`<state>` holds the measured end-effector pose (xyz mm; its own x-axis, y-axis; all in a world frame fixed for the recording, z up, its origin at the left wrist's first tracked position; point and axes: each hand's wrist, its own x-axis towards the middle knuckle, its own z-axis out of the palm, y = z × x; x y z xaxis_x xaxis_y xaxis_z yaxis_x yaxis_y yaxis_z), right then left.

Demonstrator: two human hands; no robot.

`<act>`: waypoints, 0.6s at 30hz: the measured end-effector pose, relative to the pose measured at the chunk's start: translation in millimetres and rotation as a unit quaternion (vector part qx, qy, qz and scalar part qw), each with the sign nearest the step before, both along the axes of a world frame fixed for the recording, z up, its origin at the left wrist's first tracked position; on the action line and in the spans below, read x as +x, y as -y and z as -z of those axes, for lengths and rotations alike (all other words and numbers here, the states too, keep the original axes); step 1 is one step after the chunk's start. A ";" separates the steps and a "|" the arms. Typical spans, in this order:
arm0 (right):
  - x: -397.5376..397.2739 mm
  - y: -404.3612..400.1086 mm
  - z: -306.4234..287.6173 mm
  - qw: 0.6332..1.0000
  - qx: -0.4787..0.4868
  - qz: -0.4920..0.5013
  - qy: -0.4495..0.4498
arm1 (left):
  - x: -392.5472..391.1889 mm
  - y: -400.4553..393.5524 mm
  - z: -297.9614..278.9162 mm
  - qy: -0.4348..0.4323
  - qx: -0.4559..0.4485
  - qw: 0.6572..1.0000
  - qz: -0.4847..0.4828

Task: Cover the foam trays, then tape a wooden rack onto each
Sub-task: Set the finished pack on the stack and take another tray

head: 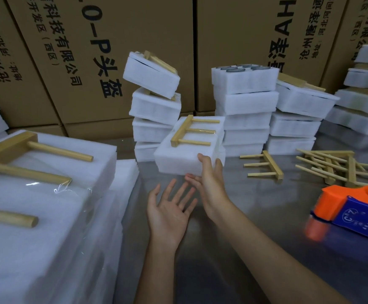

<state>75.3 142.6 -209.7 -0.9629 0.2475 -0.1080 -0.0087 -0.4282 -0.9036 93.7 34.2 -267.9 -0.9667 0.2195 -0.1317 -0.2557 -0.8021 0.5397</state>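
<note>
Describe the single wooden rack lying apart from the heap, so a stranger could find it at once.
Start at the orange tape dispenser on the steel table. Beyond it lies a tangled heap of racks; just left of that, one wooden rack lies alone, flat on the bare metal, its three pegs pointing left, untaped.

Cardboard boxes (104, 51) stacked behind (printed black characters); steel table (255, 216) beneath
</note>
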 end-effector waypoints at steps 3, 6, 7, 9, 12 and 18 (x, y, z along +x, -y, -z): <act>0.3 -6.9 3.7 0.998 0.057 0.020 -0.016 | -0.1 -0.9 0.5 -0.003 -0.002 1.000 -0.001; -1.4 -15.2 5.7 0.995 0.094 0.023 -0.026 | -0.1 -1.9 -0.2 -0.008 -0.005 1.000 0.001; -2.5 -17.3 5.8 0.994 0.105 0.023 -0.023 | -0.2 -2.0 -0.3 -0.009 -0.007 1.000 0.002; -5.4 -20.6 7.1 0.991 0.133 0.029 -0.015 | -0.1 -1.9 -0.1 -0.009 -0.008 1.000 0.001; -11.2 -26.8 7.6 0.988 0.151 0.041 -0.007 | 0.4 -2.5 -0.4 -0.007 -0.011 1.000 0.001; -35.2 -60.1 -10.0 0.994 0.089 0.061 0.030 | 0.4 -2.6 -2.0 0.000 -0.007 1.000 0.006</act>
<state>40.1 202.8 -199.7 -0.9179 0.3819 -0.1074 0.0049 -0.2598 -0.9656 94.1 36.9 -265.9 -0.9641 0.2286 -0.1351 -0.2648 -0.7913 0.5510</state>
